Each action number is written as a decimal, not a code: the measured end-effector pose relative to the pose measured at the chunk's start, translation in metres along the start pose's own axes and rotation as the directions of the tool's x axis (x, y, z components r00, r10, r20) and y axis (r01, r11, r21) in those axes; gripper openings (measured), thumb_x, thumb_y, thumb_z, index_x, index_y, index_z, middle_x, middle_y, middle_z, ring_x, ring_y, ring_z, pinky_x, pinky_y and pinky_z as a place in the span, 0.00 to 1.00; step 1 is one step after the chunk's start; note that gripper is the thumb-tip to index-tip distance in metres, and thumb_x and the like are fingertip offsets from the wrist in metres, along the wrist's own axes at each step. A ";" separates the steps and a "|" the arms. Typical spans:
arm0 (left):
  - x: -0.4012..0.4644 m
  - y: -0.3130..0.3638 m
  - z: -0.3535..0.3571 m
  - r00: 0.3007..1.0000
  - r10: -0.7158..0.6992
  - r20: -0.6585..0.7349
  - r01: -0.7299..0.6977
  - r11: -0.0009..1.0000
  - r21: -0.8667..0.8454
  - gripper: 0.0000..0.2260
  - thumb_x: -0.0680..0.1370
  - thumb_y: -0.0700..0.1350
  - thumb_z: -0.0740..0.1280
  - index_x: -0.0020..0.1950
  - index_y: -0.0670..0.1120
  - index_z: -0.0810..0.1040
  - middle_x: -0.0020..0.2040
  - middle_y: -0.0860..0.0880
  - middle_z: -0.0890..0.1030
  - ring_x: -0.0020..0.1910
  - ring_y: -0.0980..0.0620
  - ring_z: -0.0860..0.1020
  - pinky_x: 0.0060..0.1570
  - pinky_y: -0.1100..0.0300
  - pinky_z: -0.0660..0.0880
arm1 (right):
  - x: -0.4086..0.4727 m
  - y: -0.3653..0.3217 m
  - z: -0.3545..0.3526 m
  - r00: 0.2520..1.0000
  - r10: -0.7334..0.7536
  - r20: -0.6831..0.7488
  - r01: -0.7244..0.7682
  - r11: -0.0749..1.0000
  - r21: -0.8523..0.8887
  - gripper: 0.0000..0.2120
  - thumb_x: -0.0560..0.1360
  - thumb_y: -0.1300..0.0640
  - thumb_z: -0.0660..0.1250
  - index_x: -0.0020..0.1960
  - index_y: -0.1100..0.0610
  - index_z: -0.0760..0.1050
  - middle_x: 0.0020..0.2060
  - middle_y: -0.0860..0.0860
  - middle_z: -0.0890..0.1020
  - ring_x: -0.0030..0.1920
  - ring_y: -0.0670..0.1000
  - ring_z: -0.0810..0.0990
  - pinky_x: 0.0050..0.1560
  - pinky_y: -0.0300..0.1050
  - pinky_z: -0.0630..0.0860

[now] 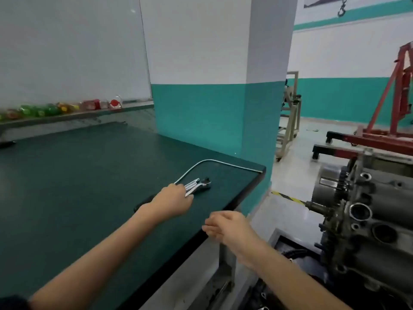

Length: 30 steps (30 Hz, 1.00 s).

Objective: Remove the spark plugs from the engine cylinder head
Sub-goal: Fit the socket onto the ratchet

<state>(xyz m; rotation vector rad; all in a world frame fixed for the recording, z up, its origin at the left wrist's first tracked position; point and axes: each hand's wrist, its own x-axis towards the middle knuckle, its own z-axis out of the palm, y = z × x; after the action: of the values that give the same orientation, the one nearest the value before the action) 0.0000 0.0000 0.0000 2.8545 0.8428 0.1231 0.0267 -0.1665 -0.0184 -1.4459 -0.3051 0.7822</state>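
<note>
The person is standing by a green bench point(93, 198) and reaching out with both arms. The left hand point(173, 201) is closing its fingers around the handle of a shiny ratchet point(197, 185) that is lying on the bench, near the middle. The right hand point(225, 227) is hanging in the air at about 5 o'clock from the ratchet, fingers loosely bent, holding nothing. The engine point(366, 222) is waiting off at 3 o'clock. I am guessing the job is only starting: no tool is on the engine yet, and I cannot see any plugs out
</note>
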 end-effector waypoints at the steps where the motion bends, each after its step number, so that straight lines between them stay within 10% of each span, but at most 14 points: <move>1: 0.012 0.000 0.001 1.000 -0.023 0.008 0.023 1.000 0.016 0.17 0.81 0.51 0.55 0.58 0.38 0.71 0.59 0.38 0.72 0.58 0.39 0.72 0.55 0.53 0.69 | 0.015 -0.002 0.008 1.000 0.013 0.024 -0.014 0.999 0.042 0.12 0.78 0.65 0.59 0.56 0.73 0.71 0.44 0.61 0.80 0.47 0.52 0.81 0.46 0.38 0.78; 4: 0.043 -0.003 0.008 0.995 -0.085 0.045 0.082 0.995 0.055 0.18 0.81 0.51 0.54 0.62 0.38 0.69 0.63 0.38 0.70 0.62 0.40 0.69 0.58 0.51 0.67 | 0.056 -0.011 0.031 0.996 0.075 0.057 -0.081 0.991 0.109 0.06 0.77 0.65 0.59 0.43 0.62 0.73 0.36 0.55 0.75 0.45 0.50 0.77 0.56 0.46 0.75; 6: 0.062 -0.005 0.018 0.985 -0.109 0.131 0.100 0.992 0.071 0.20 0.80 0.53 0.55 0.63 0.39 0.69 0.64 0.39 0.70 0.62 0.41 0.69 0.58 0.51 0.67 | 0.083 -0.007 0.040 0.991 0.122 0.057 -0.131 0.974 0.186 0.08 0.77 0.66 0.59 0.40 0.59 0.69 0.33 0.52 0.70 0.39 0.48 0.71 0.46 0.40 0.76; 12: 0.093 -0.014 0.038 0.975 -0.154 0.158 0.138 0.985 0.105 0.27 0.77 0.58 0.62 0.67 0.39 0.65 0.65 0.39 0.66 0.65 0.41 0.65 0.61 0.52 0.66 | 0.124 0.009 0.044 0.979 0.200 0.039 -0.201 0.919 0.340 0.10 0.75 0.71 0.55 0.46 0.64 0.74 0.61 0.63 0.75 0.63 0.56 0.72 0.55 0.40 0.72; 19: 0.110 -0.012 0.030 0.966 -0.036 0.258 0.029 0.999 0.034 0.15 0.75 0.53 0.66 0.49 0.42 0.71 0.45 0.46 0.75 0.45 0.48 0.73 0.36 0.61 0.68 | 0.132 0.009 0.041 0.977 0.193 0.093 -0.214 0.888 0.408 0.15 0.76 0.70 0.51 0.57 0.64 0.73 0.57 0.58 0.77 0.59 0.53 0.75 0.59 0.41 0.70; 25: 0.105 0.003 0.031 0.983 0.041 0.180 -0.063 0.991 0.121 0.12 0.77 0.46 0.63 0.37 0.43 0.65 0.50 0.42 0.78 0.43 0.46 0.74 0.40 0.58 0.67 | 0.131 0.005 0.038 0.966 0.225 0.123 -0.257 0.854 0.452 0.12 0.78 0.65 0.53 0.46 0.61 0.75 0.44 0.56 0.79 0.52 0.54 0.76 0.59 0.44 0.70; 30: 0.091 0.000 0.032 0.985 0.044 0.166 -0.048 0.999 0.020 0.12 0.78 0.49 0.62 0.47 0.39 0.72 0.49 0.43 0.78 0.51 0.43 0.77 0.43 0.56 0.68 | 0.135 0.005 0.037 0.965 0.248 0.090 -0.261 0.842 0.473 0.12 0.79 0.59 0.55 0.44 0.61 0.74 0.38 0.57 0.80 0.42 0.53 0.79 0.57 0.47 0.73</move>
<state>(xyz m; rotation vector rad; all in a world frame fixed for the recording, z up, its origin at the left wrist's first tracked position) 0.0803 0.0450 -0.0281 2.8585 0.7500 -0.1190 0.0995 -0.0525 -0.0536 -1.0095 0.0716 1.0113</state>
